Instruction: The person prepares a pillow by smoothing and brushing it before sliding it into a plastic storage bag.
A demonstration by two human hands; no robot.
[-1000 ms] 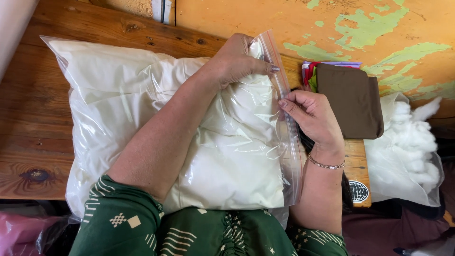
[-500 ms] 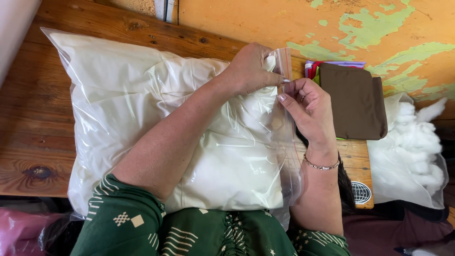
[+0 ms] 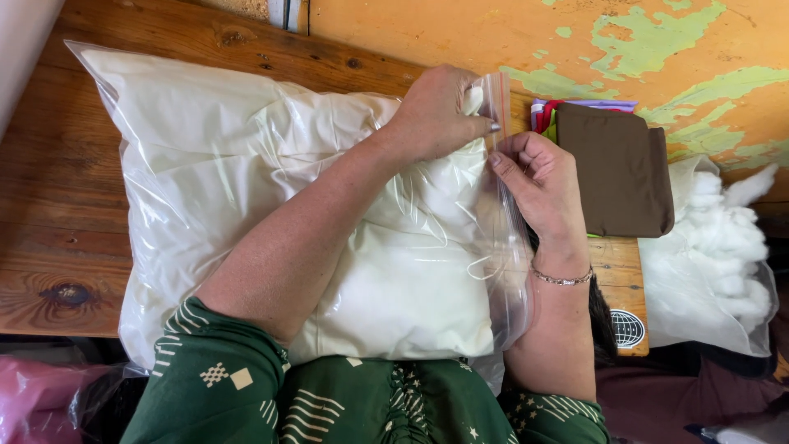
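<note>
Lying flat on the wooden counter, the clear zip-seal bag holds a cream-white pillow that fills it nearly edge to edge. Its long axis runs from 9 o'clock to 3 o'clock across the view, and the mouth with its seal strip is the short edge at the 3 o'clock end, running from 12 o'clock down toward 6 o'clock.

Both hands meet at the top of that strip. The left hand reaches across the bag from 7 o'clock, its forearm resting on the plastic, and its grip is closed to a pinch on the upper corner of the mouth. The right hand comes up from 5 o'clock along the outside of the strip; its thumb and curled fingers are closed on the strip just below the left hand's pinch, the two nearly touching. From this pair of grips the rest of the strip hangs away toward 6 o'clock, loose and wavy; whether that lower part is pressed shut cannot be told.

Just past the mouth, at 3 o'clock, lies a folded brown cloth on coloured fabric pieces. Further out sits a clear bag of white stuffing. Behind is a peeling orange wall.
</note>
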